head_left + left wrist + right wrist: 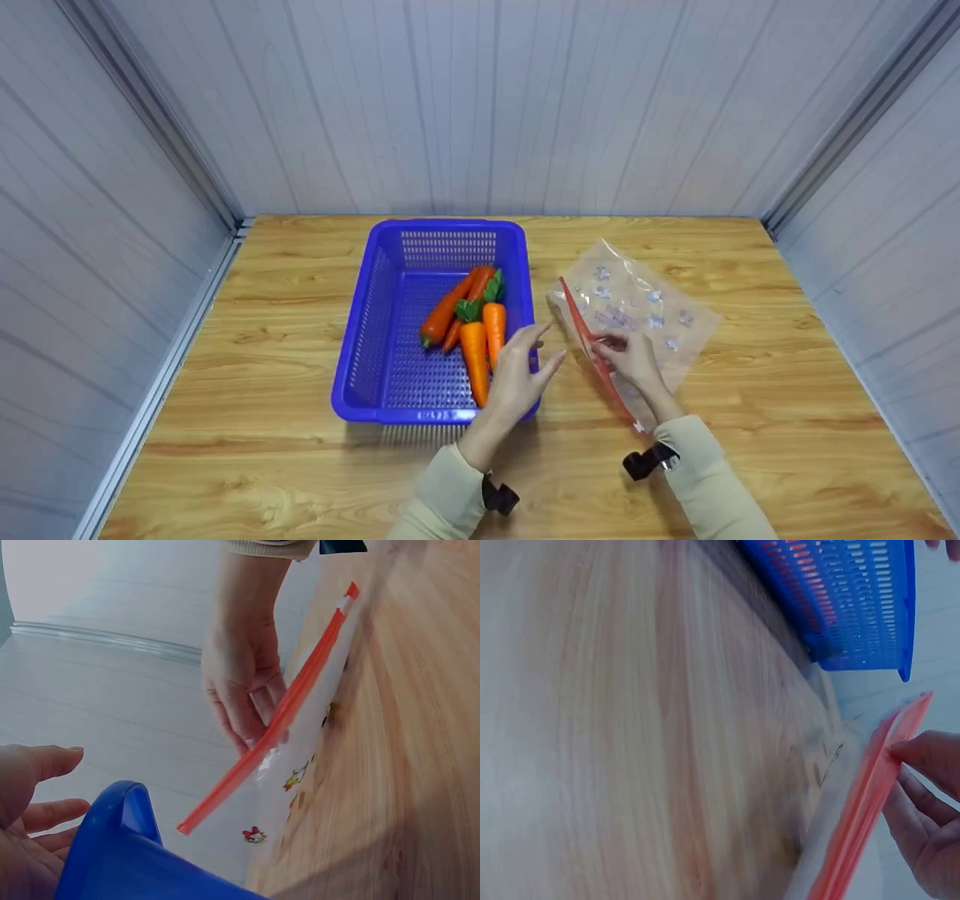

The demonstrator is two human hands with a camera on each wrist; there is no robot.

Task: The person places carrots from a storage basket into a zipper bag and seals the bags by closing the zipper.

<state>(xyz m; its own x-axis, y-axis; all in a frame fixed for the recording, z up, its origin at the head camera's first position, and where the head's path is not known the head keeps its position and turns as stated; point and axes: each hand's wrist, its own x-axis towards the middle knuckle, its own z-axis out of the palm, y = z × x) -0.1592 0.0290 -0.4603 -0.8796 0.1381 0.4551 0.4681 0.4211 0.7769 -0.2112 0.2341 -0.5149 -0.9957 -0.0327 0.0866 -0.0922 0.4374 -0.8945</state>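
Note:
My right hand pinches the red zip edge of a clear plastic zip bag printed with small figures. The bag lies slanted on the table, its red edge lifted toward the basket. My left hand hovers over the right rim of a blue plastic basket, fingers spread and thumb apart, holding nothing. Several carrots lie inside the basket: two bright orange ones with green leafy tops, one of them a carrot close to my left hand, and darker ones such as the carrot behind them.
The wood-grain table carries the basket left of centre and the bag at right. Pale panel walls enclose it at the back and on both sides. Black wrist cameras sit at both sleeve cuffs.

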